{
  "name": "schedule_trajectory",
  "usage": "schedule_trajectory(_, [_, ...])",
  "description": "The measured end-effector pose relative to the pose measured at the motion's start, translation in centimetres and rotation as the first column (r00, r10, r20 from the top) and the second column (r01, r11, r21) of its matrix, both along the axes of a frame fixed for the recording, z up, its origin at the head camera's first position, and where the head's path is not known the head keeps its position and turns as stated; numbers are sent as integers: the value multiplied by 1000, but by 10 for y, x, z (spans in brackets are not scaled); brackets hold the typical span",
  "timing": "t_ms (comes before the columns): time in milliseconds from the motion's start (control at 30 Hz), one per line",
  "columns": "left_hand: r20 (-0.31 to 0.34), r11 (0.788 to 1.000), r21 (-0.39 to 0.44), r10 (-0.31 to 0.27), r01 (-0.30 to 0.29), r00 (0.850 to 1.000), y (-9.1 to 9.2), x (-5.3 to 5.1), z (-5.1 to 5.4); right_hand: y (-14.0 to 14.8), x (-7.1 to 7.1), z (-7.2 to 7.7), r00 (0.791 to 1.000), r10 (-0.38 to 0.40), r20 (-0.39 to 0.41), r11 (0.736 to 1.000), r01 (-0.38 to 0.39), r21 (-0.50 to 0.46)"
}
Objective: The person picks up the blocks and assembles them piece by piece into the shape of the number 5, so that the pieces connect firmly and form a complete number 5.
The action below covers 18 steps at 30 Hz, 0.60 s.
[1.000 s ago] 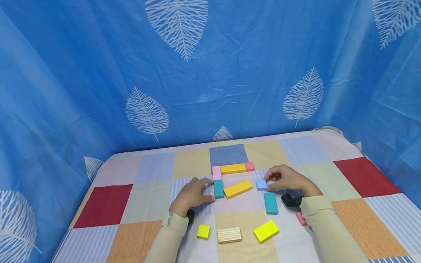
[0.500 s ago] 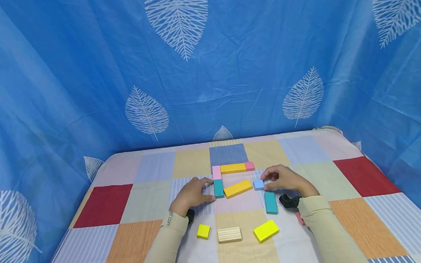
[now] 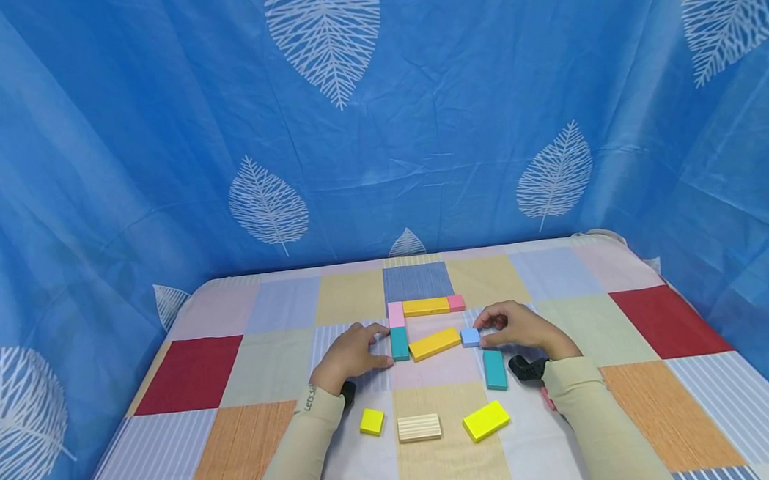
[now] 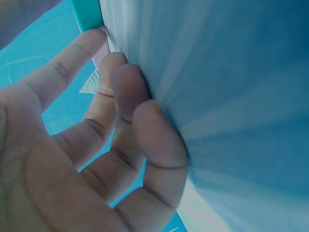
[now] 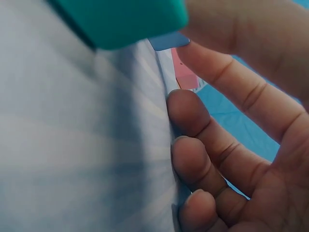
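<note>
A small blue square block (image 3: 470,337) lies against the right end of a slanted orange-yellow block (image 3: 434,345) in the head view. My right hand (image 3: 522,329) pinches its right side between thumb and index finger; the other fingers (image 5: 195,159) curl down onto the cloth. On the left, my left hand (image 3: 352,357) rests beside an upright-lying teal block (image 3: 400,344), thumb and index finger spread near its left side. A light pink block (image 3: 396,314) continues that column upward. From it a yellow bar (image 3: 425,307) and a pink square (image 3: 456,303) run rightward.
Below the right hand lies another teal block (image 3: 494,370). Nearer are a yellow square (image 3: 372,422), a striped wooden block (image 3: 419,428) and a bright yellow block (image 3: 486,421). The right sleeve partly hides a red-pink block (image 3: 548,399). A patchwork cloth (image 3: 292,451) covers the table.
My right hand has slid the blue square block leftward until it meets the slanted orange-yellow block's end. My left hand has stayed in place.
</note>
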<state>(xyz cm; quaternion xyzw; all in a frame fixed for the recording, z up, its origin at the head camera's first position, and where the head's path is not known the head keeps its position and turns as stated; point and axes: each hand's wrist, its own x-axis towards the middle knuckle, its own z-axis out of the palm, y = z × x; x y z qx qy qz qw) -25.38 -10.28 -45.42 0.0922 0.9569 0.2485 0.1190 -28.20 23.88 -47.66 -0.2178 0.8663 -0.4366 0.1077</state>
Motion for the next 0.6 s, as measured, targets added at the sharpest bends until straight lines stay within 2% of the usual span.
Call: schedule_trajectory(600, [1,1000,9,-6,6,1000,-1,-1,-1,-1,0,0,1000,-3,-10,1000,3,10])
